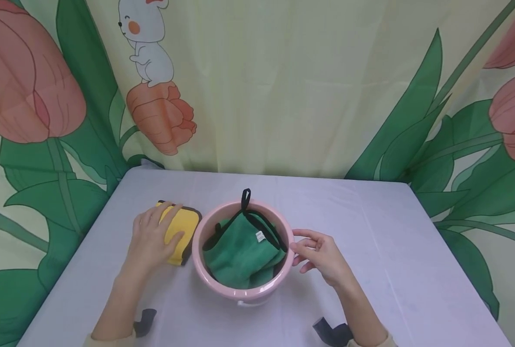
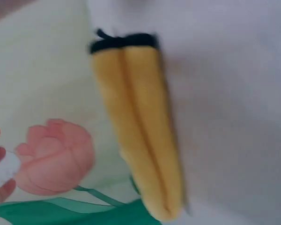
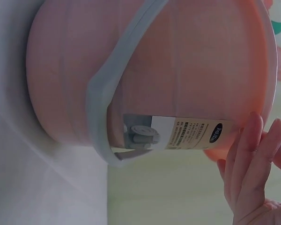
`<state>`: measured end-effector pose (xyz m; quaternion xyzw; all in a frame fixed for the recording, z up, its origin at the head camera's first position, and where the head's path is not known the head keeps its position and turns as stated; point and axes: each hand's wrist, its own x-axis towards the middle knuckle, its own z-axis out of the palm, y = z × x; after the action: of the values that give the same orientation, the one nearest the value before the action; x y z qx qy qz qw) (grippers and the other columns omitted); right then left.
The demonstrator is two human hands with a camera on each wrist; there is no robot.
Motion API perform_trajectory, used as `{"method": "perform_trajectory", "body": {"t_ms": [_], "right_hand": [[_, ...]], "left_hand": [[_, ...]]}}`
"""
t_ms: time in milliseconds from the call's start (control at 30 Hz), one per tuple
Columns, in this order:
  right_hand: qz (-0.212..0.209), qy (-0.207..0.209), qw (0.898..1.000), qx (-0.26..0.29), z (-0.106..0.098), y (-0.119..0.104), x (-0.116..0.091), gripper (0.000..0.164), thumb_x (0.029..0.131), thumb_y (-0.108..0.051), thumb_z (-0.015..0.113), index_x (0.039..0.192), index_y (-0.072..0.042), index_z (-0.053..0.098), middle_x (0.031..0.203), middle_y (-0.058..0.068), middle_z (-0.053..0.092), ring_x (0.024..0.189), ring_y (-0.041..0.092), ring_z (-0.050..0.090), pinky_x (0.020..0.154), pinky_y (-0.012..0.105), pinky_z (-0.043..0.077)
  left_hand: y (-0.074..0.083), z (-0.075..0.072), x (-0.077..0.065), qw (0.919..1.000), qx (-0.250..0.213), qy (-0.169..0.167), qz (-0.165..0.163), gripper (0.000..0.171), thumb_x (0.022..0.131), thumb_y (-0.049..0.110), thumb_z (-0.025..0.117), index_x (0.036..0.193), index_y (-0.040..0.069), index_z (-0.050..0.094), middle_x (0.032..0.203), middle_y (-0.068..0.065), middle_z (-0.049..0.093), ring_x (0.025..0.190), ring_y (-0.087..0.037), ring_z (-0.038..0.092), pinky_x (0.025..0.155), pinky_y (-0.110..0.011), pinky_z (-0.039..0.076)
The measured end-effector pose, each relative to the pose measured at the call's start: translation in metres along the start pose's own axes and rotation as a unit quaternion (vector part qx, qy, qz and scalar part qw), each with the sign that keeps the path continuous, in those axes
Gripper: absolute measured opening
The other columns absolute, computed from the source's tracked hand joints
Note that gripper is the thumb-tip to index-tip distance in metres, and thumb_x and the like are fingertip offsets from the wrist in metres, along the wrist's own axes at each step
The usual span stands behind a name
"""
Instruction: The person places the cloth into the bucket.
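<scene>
A pink bucket stands upright on the table, and a green cloth with black edging, a black loop and a small white tag lies bunched inside it. To its left is a folded yellow cloth with dark edging. My left hand hovers over that cloth with fingers spread; in the left wrist view the fingertips appear apart from the yellow cloth. On the other side, my right hand touches the bucket's rim with loosely extended fingers. The right wrist view shows these fingers beside the bucket.
A white cloth covers the table. The bucket's pale handle hangs down its side, near a printed label. Behind the table hangs a curtain printed with tulips, a rabbit and a carrot.
</scene>
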<state>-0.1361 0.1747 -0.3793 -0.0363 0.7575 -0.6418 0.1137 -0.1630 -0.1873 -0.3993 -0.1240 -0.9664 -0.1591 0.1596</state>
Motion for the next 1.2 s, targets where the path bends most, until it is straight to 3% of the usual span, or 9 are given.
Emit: {"method": "perform_trajectory", "body": {"t_ms": [133, 300, 500, 767, 900, 1200], "right_hand": [[0.006, 0.003, 1.000, -0.001, 0.000, 0.002, 0.001, 0.046, 0.083, -0.015, 0.066, 0.122, 0.003, 0.050, 0.082, 0.014, 0.067, 0.063, 0.021, 0.065, 0.049, 0.026, 0.052], [-0.002, -0.001, 1.000, 0.000, 0.001, 0.001, 0.001, 0.046, 0.083, -0.013, 0.065, 0.123, 0.005, 0.049, 0.082, 0.015, 0.066, 0.061, 0.020, 0.065, 0.048, 0.026, 0.051], [-0.008, -0.003, 1.000, 0.001, 0.000, 0.000, 0.001, 0.046, 0.084, -0.012, 0.065, 0.123, 0.006, 0.048, 0.083, 0.018, 0.066, 0.061, 0.019, 0.065, 0.047, 0.025, 0.051], [-0.006, 0.003, 1.000, -0.006, 0.000, -0.001, 0.000, 0.046, 0.084, -0.013, 0.065, 0.123, 0.004, 0.049, 0.082, 0.018, 0.065, 0.061, 0.020, 0.065, 0.047, 0.026, 0.051], [-0.003, 0.006, 1.000, -0.006, 0.000, -0.001, 0.000, 0.046, 0.084, -0.014, 0.065, 0.123, 0.004, 0.049, 0.081, 0.017, 0.065, 0.060, 0.020, 0.065, 0.047, 0.026, 0.051], [0.000, 0.003, 1.000, -0.002, 0.000, 0.001, 0.001, 0.045, 0.084, -0.014, 0.065, 0.122, 0.004, 0.049, 0.081, 0.017, 0.065, 0.061, 0.021, 0.065, 0.047, 0.024, 0.050]], "left_hand": [[-0.027, 0.013, -0.001, 0.9952, 0.068, -0.066, 0.024, 0.083, 0.068, 0.040, 0.074, 0.137, 0.019, 0.033, 0.141, -0.015, 0.026, 0.124, -0.042, 0.022, 0.098, -0.065, 0.011], [-0.053, 0.028, -0.002, 0.9864, 0.089, -0.126, 0.056, 0.088, 0.064, 0.050, 0.073, 0.137, 0.020, 0.035, 0.142, -0.015, 0.028, 0.128, -0.039, 0.021, 0.100, -0.065, 0.009], [-0.069, 0.040, -0.003, 0.9820, 0.075, -0.155, 0.079, 0.084, 0.064, 0.050, 0.073, 0.135, 0.017, 0.042, 0.140, -0.015, 0.035, 0.127, -0.038, 0.025, 0.101, -0.063, 0.010], [-0.074, 0.054, -0.001, 0.9774, 0.019, -0.208, 0.034, 0.070, 0.069, 0.037, 0.069, 0.132, 0.015, 0.047, 0.139, -0.015, 0.037, 0.126, -0.040, 0.026, 0.104, -0.061, 0.008], [-0.074, 0.059, 0.003, 0.9776, -0.002, -0.210, 0.021, 0.068, 0.067, 0.032, 0.070, 0.130, 0.017, 0.049, 0.136, -0.014, 0.039, 0.124, -0.038, 0.026, 0.103, -0.059, 0.013], [-0.077, 0.072, 0.012, 0.9826, 0.000, -0.171, 0.073, 0.048, 0.071, 0.016, 0.066, 0.117, 0.010, 0.058, 0.118, -0.011, 0.054, 0.107, -0.034, 0.040, 0.099, -0.053, 0.024]]}}
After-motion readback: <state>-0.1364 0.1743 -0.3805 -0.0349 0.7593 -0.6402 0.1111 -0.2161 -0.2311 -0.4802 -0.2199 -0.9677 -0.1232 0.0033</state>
